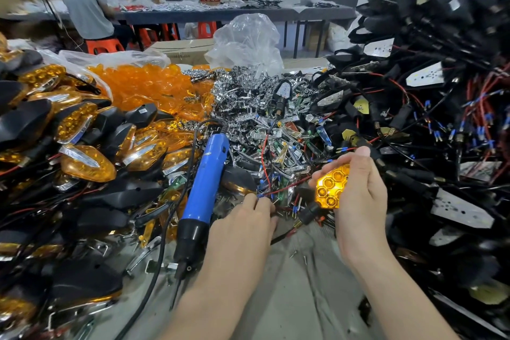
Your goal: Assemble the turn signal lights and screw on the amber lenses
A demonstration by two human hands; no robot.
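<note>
Lit turn signal light held over the bench in 2 hands.
The right hand (358, 196) curls round the turn signal light (329, 188), whose amber honeycomb lens glows and whose black stalk points down-left. The left hand (242, 226) pinches the end of a red wire (287, 188). A blue electric screwdriver (204, 188) lies just left. Beyond are finished lights (82, 157), loose amber lenses (149, 85), chrome reflectors (242, 91) and wired black housings (441, 63).

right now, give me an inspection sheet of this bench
surface: grey bench, mostly buried in parts
job's things: lit amber light; blue screwdriver lying idle; loose lenses
clutter: finished lights left, chrome reflectors middle, black housings right
grippers: right hand holds the light; left hand pinches a red wire
cables: screwdriver cord runs toward the near edge; more wires tangled right
surroundings: people at a far table, orange stools
</note>
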